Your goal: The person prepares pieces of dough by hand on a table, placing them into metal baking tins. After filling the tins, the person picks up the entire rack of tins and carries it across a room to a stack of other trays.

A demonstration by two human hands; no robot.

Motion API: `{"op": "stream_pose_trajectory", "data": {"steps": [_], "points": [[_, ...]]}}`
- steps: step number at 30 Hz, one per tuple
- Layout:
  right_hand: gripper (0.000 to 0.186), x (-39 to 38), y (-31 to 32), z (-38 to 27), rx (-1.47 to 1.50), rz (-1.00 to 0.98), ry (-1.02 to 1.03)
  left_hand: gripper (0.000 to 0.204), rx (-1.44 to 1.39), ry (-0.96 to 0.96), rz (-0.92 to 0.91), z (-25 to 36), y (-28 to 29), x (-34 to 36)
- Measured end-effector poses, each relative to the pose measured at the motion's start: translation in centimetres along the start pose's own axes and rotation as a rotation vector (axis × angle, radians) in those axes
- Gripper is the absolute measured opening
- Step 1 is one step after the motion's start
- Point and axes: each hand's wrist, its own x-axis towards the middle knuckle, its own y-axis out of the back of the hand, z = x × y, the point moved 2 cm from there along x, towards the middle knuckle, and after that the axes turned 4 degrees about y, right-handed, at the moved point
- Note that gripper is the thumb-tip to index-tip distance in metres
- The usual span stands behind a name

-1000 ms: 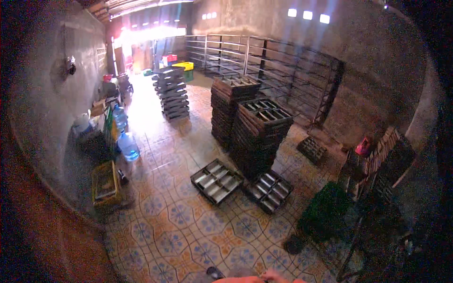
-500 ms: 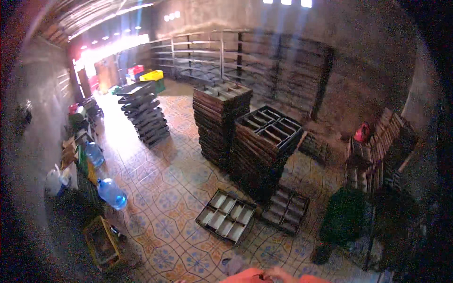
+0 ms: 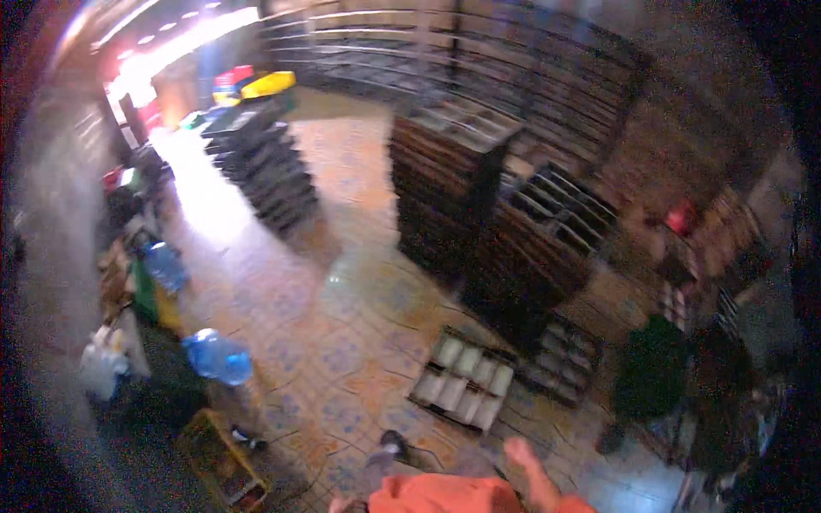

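My right hand (image 3: 519,453) hangs low in front of me, blurred by motion, over the floor just short of a divided tray (image 3: 462,380) with pale compartments. Nothing can be made out in that hand. Only a bit of my left hand (image 3: 347,506) shows at the lower edge, beside my orange top, and its fingers are not distinct. To the right of the pale tray lies a darker divided tray (image 3: 560,363). Behind them rise two tall tray stacks, a farther one (image 3: 436,184) and a nearer one (image 3: 534,248). Neither hand touches a tray.
Blue water bottles (image 3: 218,356) and a yellowish crate (image 3: 221,462) lie along the left side. Another dark stack (image 3: 261,171) stands farther back, near a yellow bin (image 3: 268,84). A green cloth-like heap (image 3: 652,368) is at right. Shelving (image 3: 368,51) lines the far wall.
The view has tilted down and come closer to the trays, which now sit farther right. My right hand has moved from my waist out to the right. One shoe now shows ahead of me.
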Motion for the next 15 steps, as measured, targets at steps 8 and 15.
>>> {"op": "stream_pose_trajectory", "data": {"steps": [8,15], "points": [[0.022,-1.9,-3.1,-6.2,0.219,-0.433,-0.799,0.048,0.028,-0.111,0.259,19.3,16.3,21.9],[0.026,-15.6,-4.0,1.0,0.667,0.007,-0.777,0.046,-0.107,-0.173,-0.338,25.7,0.4,24.3]]}}
